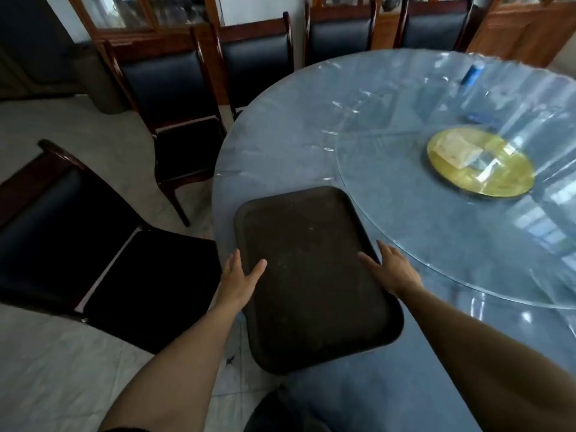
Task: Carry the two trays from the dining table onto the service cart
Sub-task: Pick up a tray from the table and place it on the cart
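Observation:
One dark brown rectangular tray (pixel 311 275) lies on the near edge of the round dining table (pixel 280 145), with its near corner hanging past the table's rim. My left hand (pixel 238 279) rests against the tray's left long edge, thumb over the rim and fingers stretched out alongside it. My right hand (pixel 391 269) sits at the right long edge in the same way, thumb on the tray's surface and fingers straight. Neither hand is closed around the tray. No second tray and no service cart are in view.
A glass turntable (pixel 467 238) carries a yellow plate (pixel 486 173) with a paper packet on it. A blue item (pixel 472 73) lies at the far side. Dark padded chairs (pixel 103 266) (pixel 177 120) stand left of the table, on a tiled floor (pixel 62 369).

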